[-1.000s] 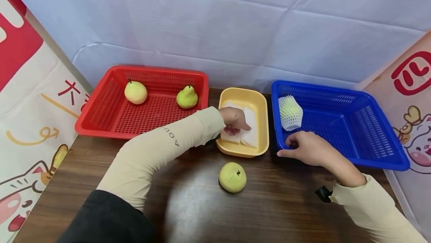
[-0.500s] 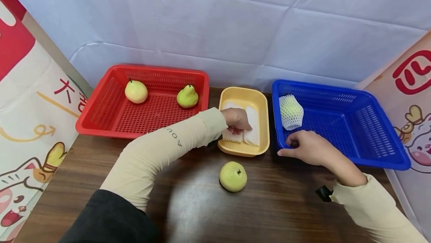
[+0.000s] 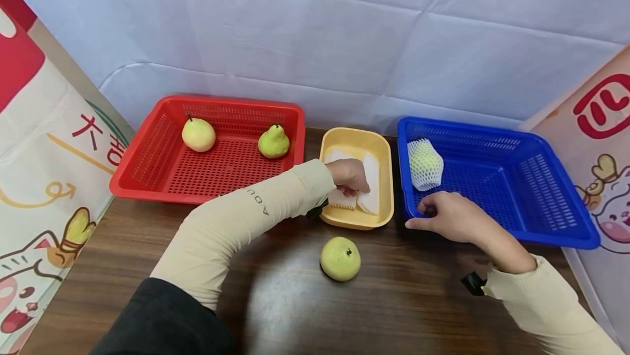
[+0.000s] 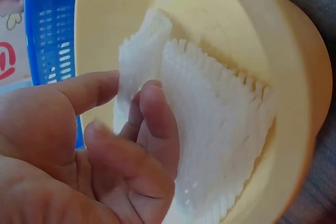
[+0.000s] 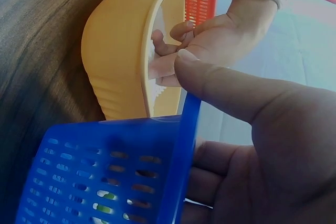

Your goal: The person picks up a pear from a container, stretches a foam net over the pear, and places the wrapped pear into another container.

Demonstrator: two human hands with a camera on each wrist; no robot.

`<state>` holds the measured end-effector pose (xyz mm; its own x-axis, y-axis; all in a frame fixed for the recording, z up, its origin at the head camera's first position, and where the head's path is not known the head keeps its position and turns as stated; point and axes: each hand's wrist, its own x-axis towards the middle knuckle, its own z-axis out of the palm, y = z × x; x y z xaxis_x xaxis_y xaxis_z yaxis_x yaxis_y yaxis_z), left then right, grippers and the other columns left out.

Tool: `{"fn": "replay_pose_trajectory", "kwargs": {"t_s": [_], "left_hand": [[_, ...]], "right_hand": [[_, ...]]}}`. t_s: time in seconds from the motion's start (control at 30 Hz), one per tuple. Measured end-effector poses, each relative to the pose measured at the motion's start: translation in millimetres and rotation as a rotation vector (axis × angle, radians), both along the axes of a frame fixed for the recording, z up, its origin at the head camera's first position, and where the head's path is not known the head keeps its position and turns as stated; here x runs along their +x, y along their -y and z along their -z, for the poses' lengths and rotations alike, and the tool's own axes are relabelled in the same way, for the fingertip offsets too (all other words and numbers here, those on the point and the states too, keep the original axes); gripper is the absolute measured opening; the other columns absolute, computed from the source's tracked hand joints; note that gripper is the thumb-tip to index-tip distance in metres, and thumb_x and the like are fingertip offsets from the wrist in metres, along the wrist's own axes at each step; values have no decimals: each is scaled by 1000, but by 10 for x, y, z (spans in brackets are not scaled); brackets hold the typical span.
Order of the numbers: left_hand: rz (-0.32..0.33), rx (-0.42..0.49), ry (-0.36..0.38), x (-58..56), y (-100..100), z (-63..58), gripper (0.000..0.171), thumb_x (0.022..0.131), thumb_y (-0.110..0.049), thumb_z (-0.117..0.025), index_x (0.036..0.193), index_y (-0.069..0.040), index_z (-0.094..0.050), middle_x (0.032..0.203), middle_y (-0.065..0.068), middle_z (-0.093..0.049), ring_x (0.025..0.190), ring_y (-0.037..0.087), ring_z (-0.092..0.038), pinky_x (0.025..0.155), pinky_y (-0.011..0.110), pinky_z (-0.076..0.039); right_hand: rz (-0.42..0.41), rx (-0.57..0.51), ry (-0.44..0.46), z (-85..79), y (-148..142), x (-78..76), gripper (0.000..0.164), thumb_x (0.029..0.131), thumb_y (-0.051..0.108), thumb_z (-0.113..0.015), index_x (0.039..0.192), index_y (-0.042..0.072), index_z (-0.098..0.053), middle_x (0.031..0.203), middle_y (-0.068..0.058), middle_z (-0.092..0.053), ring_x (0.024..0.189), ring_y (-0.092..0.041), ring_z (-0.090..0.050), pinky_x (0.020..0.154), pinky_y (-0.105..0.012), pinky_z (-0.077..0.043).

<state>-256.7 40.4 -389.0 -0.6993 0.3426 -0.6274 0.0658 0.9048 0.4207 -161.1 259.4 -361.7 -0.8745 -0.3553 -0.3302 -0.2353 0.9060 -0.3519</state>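
My left hand (image 3: 350,175) reaches into a yellow tub (image 3: 358,225) holding white foam fruit nets. Its thumb and a finger pinch one foam net (image 4: 140,45), whose edge stands raised; a second foam net (image 4: 215,129) lies flat beside it, against the other fingers. My right hand (image 3: 450,216) grips the near left corner of a blue basket (image 3: 541,239), thumb outside the rim and fingers inside, as the right wrist view shows. Inside that basket, at its left end, sits a pale green fruit in a foam net (image 3: 424,164).
A red basket (image 3: 118,185) at the left holds a round yellow pear (image 3: 199,135) and a green pear (image 3: 273,142). In front of the tub, a yellow-green round fruit (image 3: 340,259) rests on the dark wooden table (image 3: 394,311). A pale cloth (image 3: 315,43) hangs behind.
My left hand has shifted slightly right within the tub, and the right-hand foam net has tilted under its fingers. The right hand has stayed on the blue basket's corner.
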Motion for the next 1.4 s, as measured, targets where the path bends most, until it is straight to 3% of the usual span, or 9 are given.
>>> {"fn": "replay_pose_trajectory", "kwargs": {"t_s": [0.27,0.67,0.87,1.07,1.23,1.4], "left_hand": [[-43,146,29,12,80,-43,24,100,-18,-64,82,-3,-60,64,3,-56,56,10,-52,67,25,-51],[1,184,-5,-42,222,-226,28,100,-23,-65,80,-4,-62,74,4,-65,60,12,-58,86,32,-55],[60,157,-51,-92,289,-289,31,101,-20,-59,73,-7,-55,80,5,-67,60,11,-62,70,25,-52],[65,187,-67,-134,374,-380,30,101,-21,-58,73,-8,-55,82,4,-69,60,10,-60,45,19,-30],[16,253,-69,-143,460,-485,29,101,-24,-60,77,-9,-58,96,9,-73,68,12,-64,46,21,-25],[25,326,-72,-88,542,-610,26,101,-25,-61,81,-8,-59,103,14,-71,84,21,-70,50,23,-27]], "right_hand": [[2,-9,6,-1,-8,11,38,86,50,-78,78,16,-62,65,7,-46,61,-13,-44,58,-31,-35],[8,-7,17,-1,-10,9,38,86,50,-77,78,16,-62,65,7,-45,61,-13,-44,58,-31,-34],[-2,-13,-2,0,-17,21,38,86,49,-77,75,18,-59,64,8,-41,60,-13,-41,57,-31,-32],[-4,-13,-1,5,-19,20,38,86,49,-77,75,18,-59,64,8,-41,60,-12,-41,57,-31,-32],[-1,-11,5,8,-17,12,39,87,51,-77,75,18,-59,64,8,-40,59,-12,-41,57,-31,-32],[-7,-9,-7,5,-17,7,39,87,51,-77,74,18,-58,63,8,-40,59,-12,-41,57,-31,-31]]}}
